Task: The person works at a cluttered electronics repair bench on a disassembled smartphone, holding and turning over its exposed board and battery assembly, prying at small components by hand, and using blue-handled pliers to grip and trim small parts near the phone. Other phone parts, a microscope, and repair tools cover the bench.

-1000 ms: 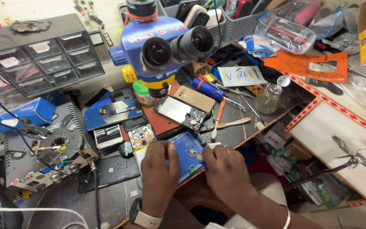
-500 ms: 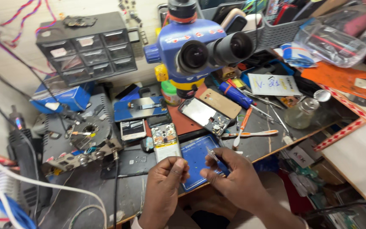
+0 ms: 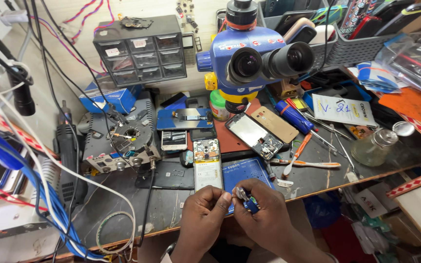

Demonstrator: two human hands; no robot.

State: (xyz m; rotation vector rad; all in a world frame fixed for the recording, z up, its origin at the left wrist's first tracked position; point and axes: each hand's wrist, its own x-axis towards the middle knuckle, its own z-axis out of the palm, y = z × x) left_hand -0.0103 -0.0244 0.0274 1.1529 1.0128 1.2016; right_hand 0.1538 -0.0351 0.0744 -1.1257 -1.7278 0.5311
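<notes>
1. Both hands, left hand point(image 3: 204, 210) and right hand point(image 3: 264, 214), pinch closed on a tiny blue-and-silver metal tool point(image 3: 245, 199), just above the dark cluttered surface point(image 3: 171, 204).
2. Looks light, stiff and slippery; best gripped by the blue end.
3. Opened white phone point(image 3: 207, 164) lies just beyond.

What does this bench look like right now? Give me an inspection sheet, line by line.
Surface: dark worktop, scuffed, crowded.
Job's things: small metal part with a blue piece held between both hands; opened phone lying beside a blue mat.
Clutter: phone frame, toothbrush, glass bottle, drawer cabinet.
Grippers: left hand and right hand both pinch the part.
Cables: white and blue bundle at left.
Surroundings: blue microscope overhead; grey basket behind.
</notes>
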